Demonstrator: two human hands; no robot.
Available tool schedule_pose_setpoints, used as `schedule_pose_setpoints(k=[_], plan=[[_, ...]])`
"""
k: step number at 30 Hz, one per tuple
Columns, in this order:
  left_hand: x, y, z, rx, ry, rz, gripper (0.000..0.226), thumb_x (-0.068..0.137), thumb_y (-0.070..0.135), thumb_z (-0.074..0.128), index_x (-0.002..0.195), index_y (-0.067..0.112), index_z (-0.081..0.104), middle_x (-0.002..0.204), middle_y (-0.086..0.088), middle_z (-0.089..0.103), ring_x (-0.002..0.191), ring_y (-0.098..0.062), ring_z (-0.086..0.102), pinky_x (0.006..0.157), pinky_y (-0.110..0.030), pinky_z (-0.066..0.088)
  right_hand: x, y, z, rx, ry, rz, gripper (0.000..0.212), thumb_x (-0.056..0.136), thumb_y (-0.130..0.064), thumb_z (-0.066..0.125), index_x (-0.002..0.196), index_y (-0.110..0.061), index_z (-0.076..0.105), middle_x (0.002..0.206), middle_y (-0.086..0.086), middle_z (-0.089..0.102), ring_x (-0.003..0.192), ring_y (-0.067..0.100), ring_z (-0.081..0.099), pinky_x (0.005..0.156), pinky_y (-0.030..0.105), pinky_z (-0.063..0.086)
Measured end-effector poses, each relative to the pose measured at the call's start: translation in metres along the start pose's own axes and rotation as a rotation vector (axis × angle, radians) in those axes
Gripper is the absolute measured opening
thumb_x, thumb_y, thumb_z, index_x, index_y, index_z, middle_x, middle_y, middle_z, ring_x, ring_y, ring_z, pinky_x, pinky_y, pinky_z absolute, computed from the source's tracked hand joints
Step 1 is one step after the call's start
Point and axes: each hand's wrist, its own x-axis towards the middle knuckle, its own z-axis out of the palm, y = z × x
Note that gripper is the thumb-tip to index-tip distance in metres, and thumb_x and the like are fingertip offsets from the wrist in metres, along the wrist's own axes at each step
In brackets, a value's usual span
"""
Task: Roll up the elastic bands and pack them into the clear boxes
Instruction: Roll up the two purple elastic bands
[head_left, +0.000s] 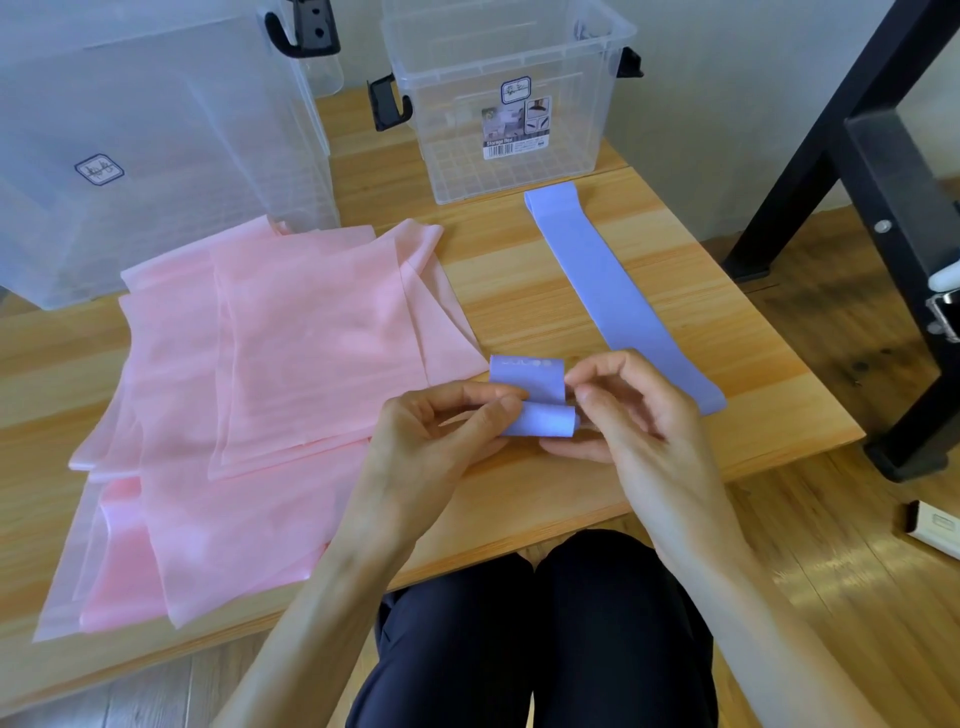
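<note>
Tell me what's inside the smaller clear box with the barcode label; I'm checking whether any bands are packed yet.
No rolled band shows through the smaller clear box; only its gridded floor is visible. The label hides part of the interior.

A low table (519, 291) of pale wood planks is shown, standing on a wood-patterned floor (810, 597). At its far edge two clear boxes are set: a large one (156, 156) at the left and a smaller one (511, 104), bearing a printed label, at the centre. A heap of pink bands (270, 395) is spread over the left half. A purple band (613, 291) is laid flat and straight at the right, one end near the smaller box.
</note>
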Motion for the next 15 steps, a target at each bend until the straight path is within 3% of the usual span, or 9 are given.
schedule_pose_setpoints(k=[2,5,9,12,15], plan=[[-0.0005,0.0007,-0.0009,0.008,0.025,0.003,0.009,0.089,0.013,0.069,0.084,0.012,0.077,0.087,0.001,0.078,0.087,-0.007,0.073,0.076,-0.018,0.057,-0.0028,-0.0013,-0.0011,0.0,-0.052,0.001,0.011,0.095,-0.003,0.06,0.09,-0.009,0.07,0.081,-0.007,0.067,0.085,0.007,0.068,0.072,0.031,0.061],[-0.0015,0.0015,-0.0013,0.028,0.038,0.013,0.01,0.09,0.013,0.068,0.086,0.014,0.077,0.088,0.0,0.078,0.086,-0.009,0.074,0.076,-0.02,0.058,-0.0038,0.0001,-0.0015,-0.07,-0.093,0.002,0.009,0.083,-0.01,0.076,0.09,-0.014,0.074,0.084,0.001,0.073,0.086,0.022,0.073,0.082,0.038,0.06],[-0.0035,0.0011,-0.002,0.027,0.032,0.038,0.009,0.088,0.017,0.069,0.088,0.018,0.078,0.092,0.005,0.078,0.09,-0.008,0.074,0.079,-0.019,0.057,-0.0027,-0.0011,0.0002,0.018,-0.066,0.037,0.006,0.081,-0.006,0.075,0.086,-0.009,0.075,0.079,0.007,0.073,0.077,0.022,0.075,0.069,0.024,0.059],[-0.0047,0.0015,-0.003,0.017,-0.01,0.045,0.015,0.078,0.028,0.071,0.087,0.021,0.08,0.093,0.003,0.078,0.094,-0.009,0.073,0.084,-0.019,0.056,-0.0015,-0.0049,-0.0004,0.049,-0.051,0.061,0.017,0.077,-0.016,0.074,0.086,-0.004,0.068,0.074,0.003,0.071,0.07,0.027,0.075,0.065,0.029,0.061],[-0.0047,0.0021,-0.0031,-0.026,-0.047,0.022,0.019,0.073,0.028,0.071,0.088,0.019,0.08,0.093,0.0,0.078,0.092,-0.009,0.073,0.079,-0.017,0.056,0.0005,-0.0086,-0.0007,0.079,-0.023,0.108,0.033,0.07,-0.021,0.074,0.089,-0.002,0.054,0.069,0.001,0.07,0.066,0.03,0.074,0.061,0.032,0.062]])
